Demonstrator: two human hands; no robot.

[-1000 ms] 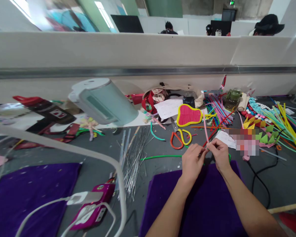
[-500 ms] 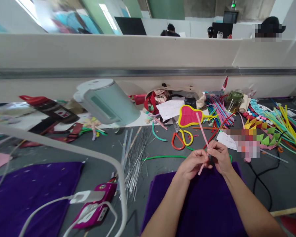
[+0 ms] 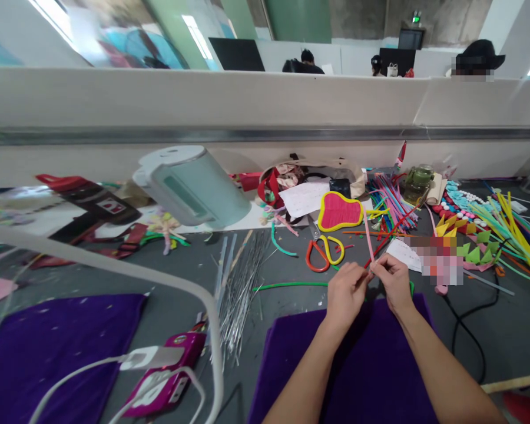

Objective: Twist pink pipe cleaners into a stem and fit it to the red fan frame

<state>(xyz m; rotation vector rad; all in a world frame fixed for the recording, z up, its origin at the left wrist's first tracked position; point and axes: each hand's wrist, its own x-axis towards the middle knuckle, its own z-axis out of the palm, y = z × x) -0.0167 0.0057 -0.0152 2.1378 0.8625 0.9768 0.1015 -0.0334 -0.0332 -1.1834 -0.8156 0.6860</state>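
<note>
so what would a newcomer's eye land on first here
Probably the bright pink, yellow-edged shape beyond the left hand, with scissors nearer the camera. Then the pale blue jug left of centre and the purple cloth beneath the forearms. A pink strip pinched in the right hand may also catch the eye.

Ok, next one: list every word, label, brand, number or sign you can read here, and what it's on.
None can be read. Marks seen but illegible:
Large white paper: faint lines, too small.
Small white paper: faint lines, too small.
Label on the dark bottle: blurred.
Round mark on the magenta device: too small.
Green lit sign in the background: too small.
</note>
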